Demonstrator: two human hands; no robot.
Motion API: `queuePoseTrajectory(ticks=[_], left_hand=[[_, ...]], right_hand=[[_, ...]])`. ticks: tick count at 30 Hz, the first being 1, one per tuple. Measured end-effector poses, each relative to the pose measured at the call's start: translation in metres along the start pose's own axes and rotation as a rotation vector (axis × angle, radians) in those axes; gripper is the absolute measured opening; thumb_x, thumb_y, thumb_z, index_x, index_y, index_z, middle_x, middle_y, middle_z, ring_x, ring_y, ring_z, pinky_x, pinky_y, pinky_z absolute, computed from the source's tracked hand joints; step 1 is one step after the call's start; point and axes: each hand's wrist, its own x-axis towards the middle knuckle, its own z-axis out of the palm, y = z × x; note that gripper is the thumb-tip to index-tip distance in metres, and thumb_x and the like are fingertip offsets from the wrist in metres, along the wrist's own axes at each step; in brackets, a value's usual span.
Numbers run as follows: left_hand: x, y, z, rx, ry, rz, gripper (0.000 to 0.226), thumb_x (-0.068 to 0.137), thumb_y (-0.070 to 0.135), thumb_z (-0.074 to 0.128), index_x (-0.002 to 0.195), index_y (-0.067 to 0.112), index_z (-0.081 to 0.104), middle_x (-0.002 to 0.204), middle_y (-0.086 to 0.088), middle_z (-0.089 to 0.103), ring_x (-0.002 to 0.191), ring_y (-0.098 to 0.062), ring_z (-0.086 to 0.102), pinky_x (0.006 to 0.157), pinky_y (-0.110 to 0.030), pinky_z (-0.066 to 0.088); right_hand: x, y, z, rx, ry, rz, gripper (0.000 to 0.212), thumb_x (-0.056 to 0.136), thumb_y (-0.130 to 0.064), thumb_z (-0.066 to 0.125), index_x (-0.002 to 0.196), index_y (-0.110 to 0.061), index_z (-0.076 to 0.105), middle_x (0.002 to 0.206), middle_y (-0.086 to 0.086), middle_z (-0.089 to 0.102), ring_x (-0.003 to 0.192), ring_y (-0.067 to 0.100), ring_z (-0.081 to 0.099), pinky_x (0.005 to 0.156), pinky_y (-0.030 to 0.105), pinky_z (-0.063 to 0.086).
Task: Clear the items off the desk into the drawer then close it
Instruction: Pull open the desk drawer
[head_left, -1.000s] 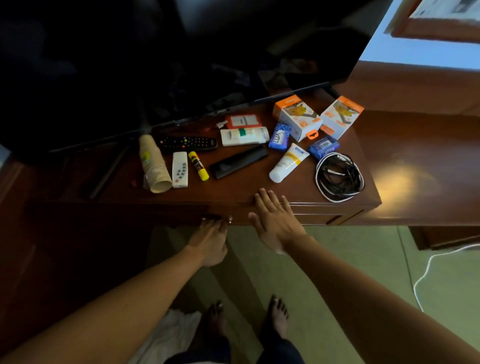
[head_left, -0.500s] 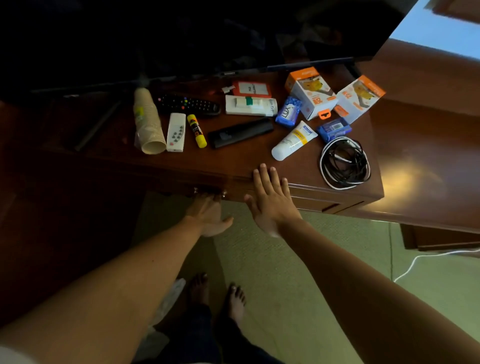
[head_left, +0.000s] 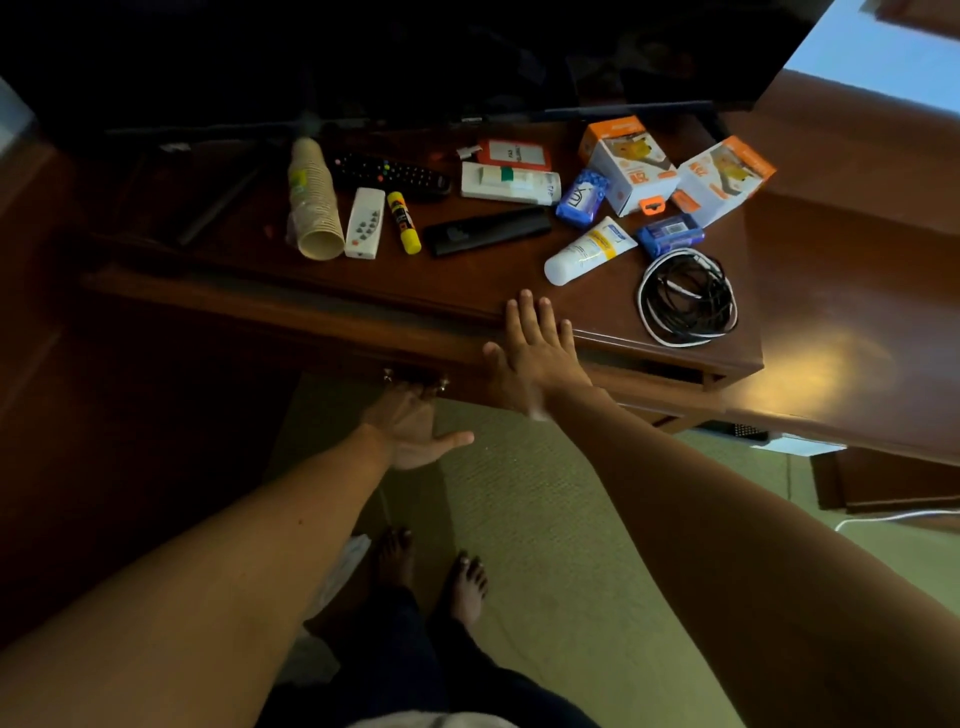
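At the left of the desk (head_left: 467, 280) lay a stack of paper cups (head_left: 313, 202), a white remote (head_left: 365, 223), a glue stick (head_left: 403, 222) and two black remotes (head_left: 392, 175). Below them, the left hand (head_left: 410, 426) reached palm-up under the drawer (head_left: 363, 338) handle, its fingers hidden there, so its grip could not be told. The drawer stood slightly pulled out. The right hand (head_left: 537, 353) lay flat, fingers straight, on the desk edge, holding nothing. Farther right lay a white tube (head_left: 589, 252), two orange-and-white boxes (head_left: 631, 166) and a coiled cable (head_left: 688, 296).
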Motion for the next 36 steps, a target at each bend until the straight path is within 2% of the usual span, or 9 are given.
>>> queuePoseTrajectory(ticks=[5, 9, 13, 21, 27, 36], left_hand=[[-0.024, 0.002, 0.023, -0.046, 0.012, -0.015, 0.118, 0.075, 0.093, 0.017, 0.158, 0.008, 0.015, 0.160, -0.017, 0.029, 0.145, -0.032, 0.030, 0.119, -0.043, 0.025], [-0.044, 0.008, 0.039, -0.044, -0.001, -0.037, 0.115, 0.078, 0.091, 0.017, 0.158, 0.009, 0.017, 0.161, -0.016, 0.028, 0.146, -0.033, 0.029, 0.119, -0.044, 0.025], [-0.061, 0.012, 0.051, -0.043, -0.011, -0.053, 0.123, 0.070, 0.095, 0.006, 0.156, 0.008, 0.019, 0.160, -0.017, 0.029, 0.145, -0.033, 0.030, 0.119, -0.046, 0.026], [-0.089, 0.020, 0.065, -0.085, 0.009, -0.065, 0.112, 0.078, 0.090, 0.014, 0.154, 0.009, 0.028, 0.155, -0.015, 0.037, 0.141, -0.032, 0.036, 0.114, -0.045, 0.033], [-0.103, 0.022, 0.077, -0.070, 0.024, -0.070, 0.123, 0.070, 0.094, 0.003, 0.154, 0.009, 0.029, 0.155, -0.014, 0.038, 0.141, -0.030, 0.036, 0.115, -0.042, 0.032], [-0.124, 0.031, 0.082, -0.055, -0.072, -0.094, 0.111, 0.079, 0.089, 0.013, 0.155, 0.011, 0.026, 0.160, -0.014, 0.030, 0.146, -0.032, 0.030, 0.116, -0.045, 0.028]], right_hand=[[0.000, -0.002, -0.001, -0.033, -0.014, 0.008, 0.073, 0.105, -0.055, 0.013, 0.159, -0.013, -0.010, 0.164, 0.007, -0.023, 0.149, 0.027, -0.025, 0.121, 0.048, -0.012], [0.000, -0.003, -0.002, -0.035, -0.022, 0.027, 0.072, 0.104, -0.055, 0.014, 0.160, -0.014, -0.009, 0.165, 0.007, -0.022, 0.150, 0.027, -0.023, 0.122, 0.048, -0.010], [-0.001, -0.004, 0.000, -0.048, -0.010, 0.037, 0.072, 0.105, -0.055, 0.014, 0.160, -0.014, -0.009, 0.165, 0.007, -0.021, 0.150, 0.028, -0.023, 0.121, 0.048, -0.010], [0.000, -0.005, -0.001, -0.035, 0.001, 0.050, 0.071, 0.105, -0.054, 0.015, 0.160, -0.015, -0.008, 0.165, 0.007, -0.021, 0.151, 0.027, -0.022, 0.120, 0.047, -0.010], [0.000, -0.006, -0.001, -0.022, 0.010, 0.057, 0.072, 0.105, -0.055, 0.016, 0.160, -0.015, -0.007, 0.166, 0.006, -0.020, 0.151, 0.028, -0.021, 0.121, 0.047, -0.009], [-0.001, -0.010, -0.001, 0.004, -0.007, 0.081, 0.072, 0.105, -0.056, 0.015, 0.160, -0.016, -0.007, 0.166, 0.006, -0.020, 0.151, 0.027, -0.020, 0.122, 0.049, -0.006]])
